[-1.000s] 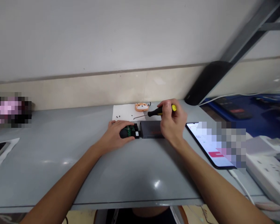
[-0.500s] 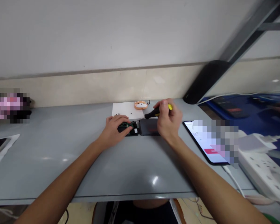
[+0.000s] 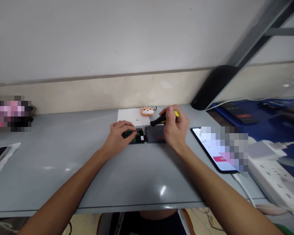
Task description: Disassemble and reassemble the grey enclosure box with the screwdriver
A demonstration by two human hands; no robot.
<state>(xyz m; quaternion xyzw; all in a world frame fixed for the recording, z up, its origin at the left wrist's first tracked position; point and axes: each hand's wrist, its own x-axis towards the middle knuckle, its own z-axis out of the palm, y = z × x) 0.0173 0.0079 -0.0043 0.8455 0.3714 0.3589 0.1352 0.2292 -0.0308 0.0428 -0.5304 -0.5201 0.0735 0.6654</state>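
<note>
My right hand is closed around the black and yellow handle of a screwdriver. Its thin shaft slants down to the left, with the tip by the fingertips of my left hand. That hand's fingers and thumb grip a green circuit board in a dark open casing and cover its left part. Beside the board, touching or nearly so, lies a flat dark grey cover, its right end hidden by my right hand. Just behind sits a white paper sheet with tiny dark bits on it.
An orange animal-faced earphone case stands at the paper's right edge. To the right are a lit phone on a cable and a white power strip. A black cylinder leans by the wall. Another person's hand shows at far right.
The view has shifted slightly. My left thumb has drawn in a little toward its fingers, and the screwdriver and right hand appear slightly farther left. Both grips stay the same.
</note>
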